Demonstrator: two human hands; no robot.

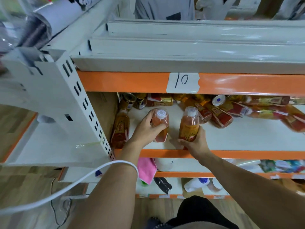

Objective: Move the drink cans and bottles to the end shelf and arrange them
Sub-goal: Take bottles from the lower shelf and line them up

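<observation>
- White shelf (231, 136) with orange front rail; paper label (182, 82) on the rail above reads "10".
- Left hand (145, 128): fingers curled round first bottle (162, 125), cap up, near the front edge, left of middle.
- Right hand (195, 142): fingers wrapped round the lower body of second bottle (189, 124), cap up, at the front edge, just beside the first, not touching it.
- Pile (239, 109): bottles lying on their sides along the rear edge, middle to right.
- Cans (138, 100): lying in the rear left corner.
- Lone bottle (119, 129): lying along the left edge.
- Pink cloth (146, 169): hanging from the shelf below.
- White cable (69, 189): draped across the left forearm.
</observation>
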